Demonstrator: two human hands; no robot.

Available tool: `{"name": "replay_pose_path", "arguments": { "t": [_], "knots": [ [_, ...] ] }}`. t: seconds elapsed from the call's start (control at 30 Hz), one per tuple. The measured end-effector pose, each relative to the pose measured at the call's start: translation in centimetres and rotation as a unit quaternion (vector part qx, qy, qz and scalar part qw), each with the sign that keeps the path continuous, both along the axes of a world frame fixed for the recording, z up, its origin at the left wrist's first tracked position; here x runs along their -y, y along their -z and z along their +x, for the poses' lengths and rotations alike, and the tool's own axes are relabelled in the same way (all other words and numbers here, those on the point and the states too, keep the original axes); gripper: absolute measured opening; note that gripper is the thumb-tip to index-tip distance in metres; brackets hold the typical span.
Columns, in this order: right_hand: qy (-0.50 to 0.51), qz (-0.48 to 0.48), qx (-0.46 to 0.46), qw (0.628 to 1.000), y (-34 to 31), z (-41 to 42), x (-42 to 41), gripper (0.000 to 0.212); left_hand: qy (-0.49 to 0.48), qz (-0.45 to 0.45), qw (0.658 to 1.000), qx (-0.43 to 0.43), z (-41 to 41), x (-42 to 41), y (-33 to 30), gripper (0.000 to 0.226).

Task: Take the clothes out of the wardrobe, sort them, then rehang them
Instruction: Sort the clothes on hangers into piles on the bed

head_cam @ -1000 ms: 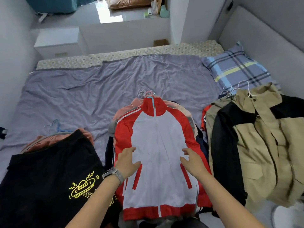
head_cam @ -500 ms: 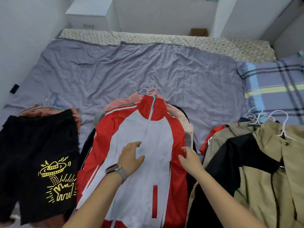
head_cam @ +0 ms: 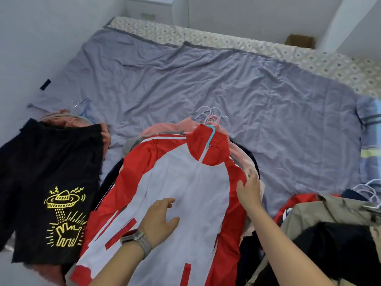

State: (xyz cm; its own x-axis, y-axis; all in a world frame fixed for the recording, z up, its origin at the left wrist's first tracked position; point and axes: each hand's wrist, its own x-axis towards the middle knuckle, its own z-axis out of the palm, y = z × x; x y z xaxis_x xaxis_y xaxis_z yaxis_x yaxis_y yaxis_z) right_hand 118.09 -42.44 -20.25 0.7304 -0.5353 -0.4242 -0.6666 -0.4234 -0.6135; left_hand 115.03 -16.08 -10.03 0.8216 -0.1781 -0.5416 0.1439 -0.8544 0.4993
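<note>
A red and white jacket (head_cam: 185, 182) on a blue hanger lies on top of the middle pile of hung clothes on the bed. My left hand (head_cam: 159, 220), with a watch on its wrist, lies flat on the jacket's white front, fingers spread. At the jacket's right sleeve edge my right hand (head_cam: 249, 189) touches the red fabric with loose fingers. Several hanger hooks (head_cam: 210, 115) fan out above the collar. Black shorts with a yellow print (head_cam: 51, 186) top the pile to the left. A khaki and black jacket (head_cam: 329, 228) lies at the right.
The grey-purple sheet (head_cam: 206, 79) covers the bed behind the piles. A plaid pillow (head_cam: 370, 129) sits at the right edge. White walls run along the left and far sides, with a cardboard box (head_cam: 300, 41) at the back.
The camera view has swung left and tilted. Both hands have slid up the jacket; my right hand has gone from its front to the right sleeve edge.
</note>
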Motion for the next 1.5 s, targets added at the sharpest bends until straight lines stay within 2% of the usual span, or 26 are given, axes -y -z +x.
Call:
{"name": "replay_pose_path", "arguments": {
  "t": [0.13,0.2,0.3,0.37,0.47,0.53,0.63,0.7,0.83,0.97,1.1,1.2,1.23,1.3,1.33,1.4,1.5],
  "knots": [
    [-0.054,-0.023,-0.049,0.997,2.0,2.3,0.2,0.054,-0.018,-0.01,1.0,0.022,0.5,0.0,0.9,0.051],
    [-0.094,0.004,-0.059,0.994,3.5,3.6,0.7,0.067,-0.036,-0.018,0.999,0.032,1.0,-0.3,1.1,0.05],
    [-0.128,0.035,-0.078,0.988,8.1,5.4,2.3,0.098,-0.051,-0.019,0.998,0.016,1.5,-0.5,1.2,0.049],
    [-0.145,0.026,-0.104,0.983,7.6,6.5,1.6,0.103,-0.053,-0.025,0.998,0.0,2.0,-0.4,1.2,0.051],
    [-0.155,0.007,-0.135,0.979,6.5,7.7,0.7,0.077,-0.064,-0.039,0.997,0.008,2.9,0.2,1.0,0.051],
    [-0.166,-0.009,-0.122,0.979,6.6,7.9,0.7,0.067,-0.077,-0.047,0.996,0.012,3.0,0.7,0.7,0.05],
    [-0.172,0.019,-0.113,0.978,5.5,7.4,0.0,0.031,-0.079,-0.064,0.995,0.008,2.5,1.6,0.1,0.048],
    [-0.188,0.032,-0.13,0.973,4.0,6.8,-1.3,0.035,-0.074,-0.071,0.995,0.011,2.0,1.9,-0.1,0.047],
    [-0.124,0.028,0.043,0.991,0.2,4.4,-5.1,0.035,-0.073,-0.072,0.994,0.035,1.1,1.5,-1.0,0.041],
    [-0.091,0.09,0.111,0.986,-4.3,0.1,-8.2,0.032,-0.067,-0.079,0.993,0.056,-0.3,0.9,-1.9,0.039],
    [-0.084,0.127,0.113,0.982,-9.7,-5.4,-8.1,0.03,-0.072,-0.115,0.979,0.154,-2.0,-0.4,-4.3,0.039],
    [-0.075,0.215,0.15,0.962,-14.2,-11.3,-6.2,0.021,-0.029,-0.152,0.953,0.262,-2.9,-2.9,-6.8,0.04],
    [-0.084,0.239,0.152,0.955,-15.5,-13.3,-5.7,0.033,-0.01,-0.144,0.948,0.285,-3.3,-3.8,-7.8,0.041],
    [-0.105,0.257,0.152,0.949,-17.9,-17.3,-5.1,0.071,0.012,-0.11,0.942,0.316,-4.5,-5.1,-10.4,0.042],
    [-0.119,0.264,0.164,0.943,-19.2,-19.2,-5.3,0.08,0.021,-0.097,0.938,0.332,-5.5,-5.6,-11.9,0.042],
    [-0.156,0.265,0.19,0.932,-22.1,-22.6,-6.5,0.07,0.04,-0.068,0.932,0.354,-8.1,-6.4,-14.8,0.044],
    [-0.202,0.234,0.215,0.926,-26.0,-27.1,-8.9,0.038,0.092,-0.002,0.928,0.362,-11.9,-9.1,-17.4,0.042]
  ]
}}
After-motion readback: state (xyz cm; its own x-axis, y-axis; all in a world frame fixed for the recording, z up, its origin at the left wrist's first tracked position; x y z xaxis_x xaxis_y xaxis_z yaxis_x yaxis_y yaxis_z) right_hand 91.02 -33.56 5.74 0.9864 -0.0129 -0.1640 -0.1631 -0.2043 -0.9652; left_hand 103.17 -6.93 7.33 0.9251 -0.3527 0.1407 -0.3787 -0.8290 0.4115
